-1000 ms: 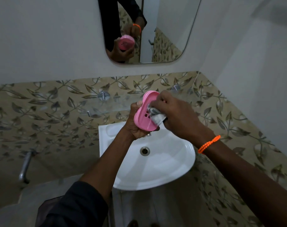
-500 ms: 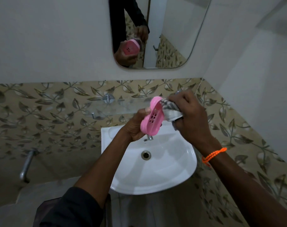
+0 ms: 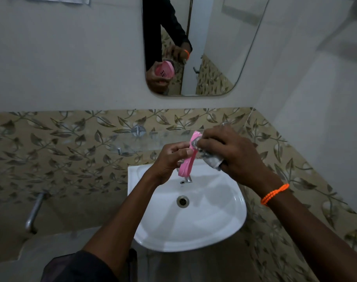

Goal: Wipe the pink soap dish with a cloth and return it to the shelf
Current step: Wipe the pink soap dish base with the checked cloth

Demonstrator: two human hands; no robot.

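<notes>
My left hand (image 3: 169, 161) holds the pink soap dish (image 3: 187, 161) on edge above the back of the white sink, so I see it almost side-on. A crumpled grey cloth (image 3: 211, 157) is gripped in my right hand (image 3: 232, 157) and pressed against the dish's upper right side. The clear glass shelf (image 3: 153, 139) runs along the tiled wall just behind both hands. The mirror's reflection shows the dish's face with its drain holes.
The white sink (image 3: 224, 216) with its drain lies below the hands, its tap partly hidden under the dish. A mirror (image 3: 214, 47) hangs above. A metal pipe (image 3: 34, 212) sticks out at the lower left. The side wall closes in on the right.
The dish has turned from facing me to nearly edge-on. My right hand has moved the cloth from the dish's middle up to its top right side.
</notes>
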